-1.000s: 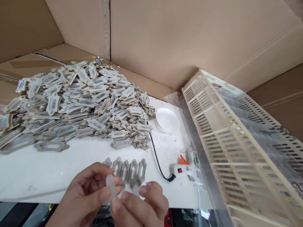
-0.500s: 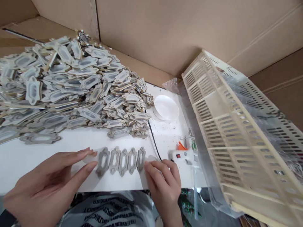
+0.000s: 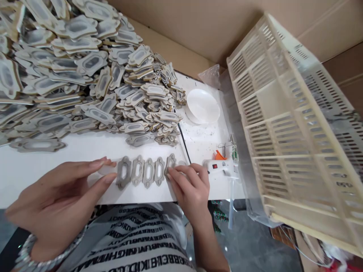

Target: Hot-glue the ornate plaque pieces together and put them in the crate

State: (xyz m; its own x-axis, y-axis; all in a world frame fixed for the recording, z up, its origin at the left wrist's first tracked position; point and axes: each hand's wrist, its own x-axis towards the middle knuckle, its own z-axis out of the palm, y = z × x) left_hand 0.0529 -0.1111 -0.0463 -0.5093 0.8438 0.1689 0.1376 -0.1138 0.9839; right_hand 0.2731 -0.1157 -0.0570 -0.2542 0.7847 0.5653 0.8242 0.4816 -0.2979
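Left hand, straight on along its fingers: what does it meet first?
Left hand points right. First in line is the leftmost grey cutout of five lined up, seemingly just short of touching, though depth is unclear.

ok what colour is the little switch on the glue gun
Red: a small rocker switch on the white plastic glue gun, seen in the head view.

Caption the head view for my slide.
Left hand and right hand at the ends of a row of five cutouts on a table, near a heap, glue gun and crate.
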